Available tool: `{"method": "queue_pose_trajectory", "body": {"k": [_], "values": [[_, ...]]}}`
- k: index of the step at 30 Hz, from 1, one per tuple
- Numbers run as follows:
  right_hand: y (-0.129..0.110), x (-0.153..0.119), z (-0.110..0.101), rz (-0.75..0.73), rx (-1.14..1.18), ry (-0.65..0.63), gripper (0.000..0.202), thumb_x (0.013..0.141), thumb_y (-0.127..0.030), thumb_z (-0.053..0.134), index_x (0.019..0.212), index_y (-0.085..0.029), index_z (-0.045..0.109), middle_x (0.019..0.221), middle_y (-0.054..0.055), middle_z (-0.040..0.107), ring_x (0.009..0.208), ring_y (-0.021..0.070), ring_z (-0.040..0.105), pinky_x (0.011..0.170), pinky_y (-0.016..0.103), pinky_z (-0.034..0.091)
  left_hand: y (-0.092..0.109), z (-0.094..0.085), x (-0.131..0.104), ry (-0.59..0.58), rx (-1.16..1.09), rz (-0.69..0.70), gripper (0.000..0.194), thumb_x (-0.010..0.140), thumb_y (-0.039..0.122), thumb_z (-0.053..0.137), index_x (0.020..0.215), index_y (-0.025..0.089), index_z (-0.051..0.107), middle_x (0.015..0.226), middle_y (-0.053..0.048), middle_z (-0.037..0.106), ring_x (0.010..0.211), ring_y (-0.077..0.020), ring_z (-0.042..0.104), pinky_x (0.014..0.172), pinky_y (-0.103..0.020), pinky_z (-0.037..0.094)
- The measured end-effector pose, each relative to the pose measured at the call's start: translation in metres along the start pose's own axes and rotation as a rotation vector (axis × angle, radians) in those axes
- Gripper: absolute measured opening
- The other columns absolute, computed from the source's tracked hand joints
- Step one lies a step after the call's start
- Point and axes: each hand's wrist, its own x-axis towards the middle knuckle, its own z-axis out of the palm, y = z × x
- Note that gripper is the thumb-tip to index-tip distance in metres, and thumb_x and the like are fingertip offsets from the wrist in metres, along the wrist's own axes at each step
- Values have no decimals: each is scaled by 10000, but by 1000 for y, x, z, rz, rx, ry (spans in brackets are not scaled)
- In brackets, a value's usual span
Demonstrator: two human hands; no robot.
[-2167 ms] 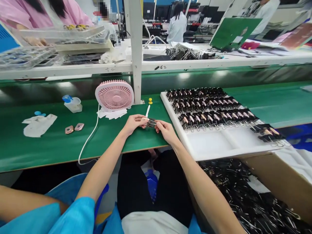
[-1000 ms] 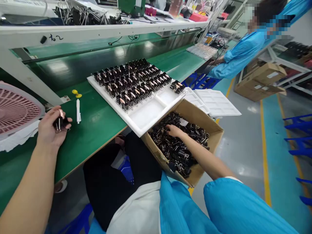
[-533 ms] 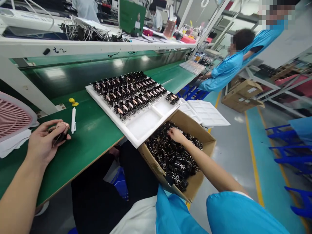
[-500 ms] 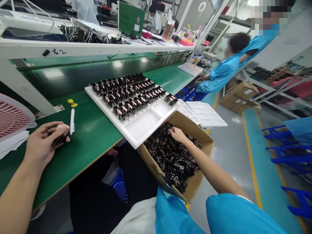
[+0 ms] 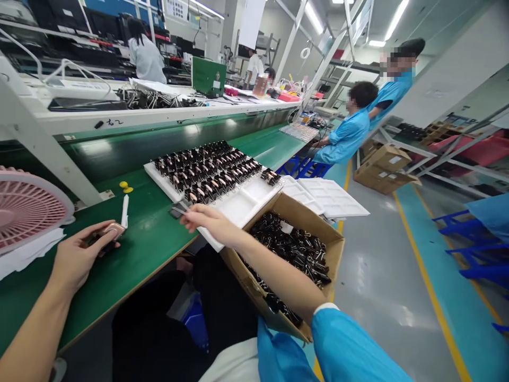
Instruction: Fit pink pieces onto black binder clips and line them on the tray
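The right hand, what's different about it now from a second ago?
The right hand came out of the box and swung left across the tray, now holding a clip. The left hand still holds its pink piece. Tray, pen and box stayed put.

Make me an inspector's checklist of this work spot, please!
Surface: shiny green table.
Work things: pink-gold part; blurry black clip; white tray with rows of clips; cardboard box heaped with loose clips.
Clutter: white pen, yellow thing, pink fan, white paper.
Hands: left hand, fingers closed on the part; right hand, fingers holding the blurry clip by the tray.
Cables: white cable on the shelf.
Surroundings: seated co-worker in blue, cartons.
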Motion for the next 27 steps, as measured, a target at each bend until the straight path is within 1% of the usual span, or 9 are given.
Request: {"method": "queue_pose_trajectory", "body": {"k": [3, 5, 7, 10, 12, 14, 18, 22, 27], "values": [[40, 40, 47, 45, 224, -34, 501, 730, -516, 965, 976, -194, 671, 938, 42, 762, 784, 148, 663, 753, 272, 577, 0, -3, -5, -27, -61, -27, 660, 551, 502, 999, 1125, 221, 832, 992, -87, 815, 685, -204, 713, 530, -232, 507], [63, 58, 66, 96, 287, -19, 558, 678, -550, 981, 967, -170, 692, 919, 58, 763, 765, 138, 664, 725, 251, 574, 2, -4, -10, -14, -121, -53, 706, 555, 506, 1000, 1155, 184, 814, 993, -87, 800, 680, -185, 707, 606, -262, 563], [83, 70, 75, 117, 227, 38, 557, 694, -617, 941, 890, -153, 704, 853, 66, 745, 690, 120, 636, 649, 233, 551, 3, -5, -15, -4, -157, -45, 697, 553, 506, 996, 1122, 147, 810, 953, -89, 783, 677, -185, 696, 634, -296, 586], [103, 83, 74, 82, 50, 65, 584, 753, -731, 840, 758, -181, 645, 641, 17, 644, 507, 103, 515, 461, 224, 416, 1, -8, -17, -51, -187, -36, 628, 616, 469, 973, 1123, 136, 811, 885, -84, 758, 631, -175, 674, 603, -299, 570], [111, 86, 69, 37, -35, 5, 611, 789, -775, 782, 696, -203, 590, 551, -12, 557, 447, 96, 433, 408, 226, 306, -1, -12, -18, -83, -226, -47, 593, 623, 435, 974, 1111, 141, 811, 875, -86, 752, 625, -177, 671, 584, -301, 569], [113, 85, 64, 19, -65, -67, 626, 804, -794, 752, 680, -207, 574, 545, -14, 533, 447, 95, 406, 411, 230, 261, -2, -16, -19, -121, -252, -54, 553, 627, 413, 976, 1082, 143, 813, 887, -95, 754, 649, -188, 679, 581, -309, 583], [114, 80, 59, 17, -71, -142, 632, 792, -799, 753, 850, -174, 687, 644, 2, 584, 511, 106, 433, 463, 240, 308, -2, -22, -23, -217, -213, -63, 493, 650, 392, 969, 1045, 137, 823, 890, -93, 756, 651, -189, 692, 558, -299, 582], [117, 80, 57, -23, -164, -216, 623, 848, -756, 721, 971, -146, 734, 703, 6, 586, 583, 115, 447, 521, 248, 333, 1, -23, -25, -325, -127, -57, 477, 676, 386, 961, 1056, 126, 836, 803, -64, 732, 600, -177, 689, 527, -278, 554], [121, 79, 56, -54, -259, -265, 596, 930, -695, 639, 1084, -134, 769, 742, 11, 579, 623, 128, 451, 552, 257, 335, 5, -19, -28, -411, -147, -52, 483, 675, 371, 975, 1053, 104, 838, 804, -88, 735, 739, -229, 725, 576, -310, 610]]}}
